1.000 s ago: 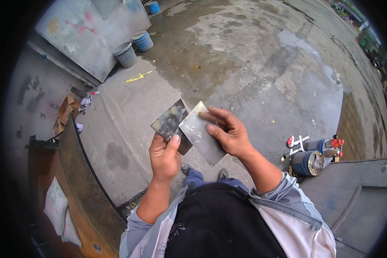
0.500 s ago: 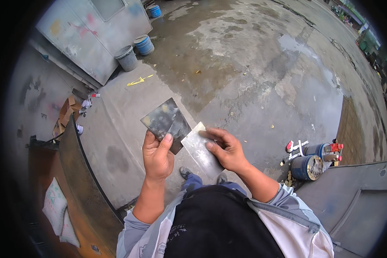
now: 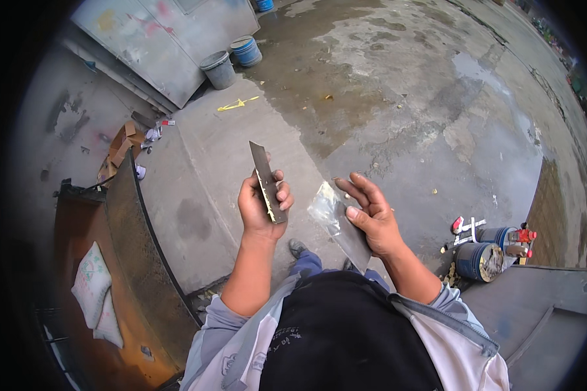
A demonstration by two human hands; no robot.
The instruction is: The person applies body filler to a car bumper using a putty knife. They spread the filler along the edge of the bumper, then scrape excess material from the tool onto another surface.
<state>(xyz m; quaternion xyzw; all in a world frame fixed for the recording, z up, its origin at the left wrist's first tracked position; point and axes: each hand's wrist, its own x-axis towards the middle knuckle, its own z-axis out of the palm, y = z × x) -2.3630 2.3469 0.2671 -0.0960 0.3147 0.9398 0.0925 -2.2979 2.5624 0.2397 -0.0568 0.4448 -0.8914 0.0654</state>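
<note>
My left hand (image 3: 259,203) grips a dark flat plate (image 3: 267,182), which is tilted so that it looks narrow. Cream, putty-like residue runs along the plate's left edge. To its right, apart from it, my right hand (image 3: 374,221) holds a thin, shiny metal scraper blade (image 3: 332,218) between thumb and fingers. A pale smear covers the blade's far corner. Both hands are raised in front of my body, above the concrete.
At right stands a blue bucket (image 3: 471,262) with crusted contents, near red-capped bottles (image 3: 522,236). A grey bucket (image 3: 218,70) and a blue one (image 3: 246,51) stand by a metal cabinet (image 3: 150,49). White sacks (image 3: 91,281) lie at lower left. Wet patches mark the ground.
The dark plate has turned from broadside to nearly edge-on in my left hand. The scraper blade has moved away from it, and the gap between my hands is wider.
</note>
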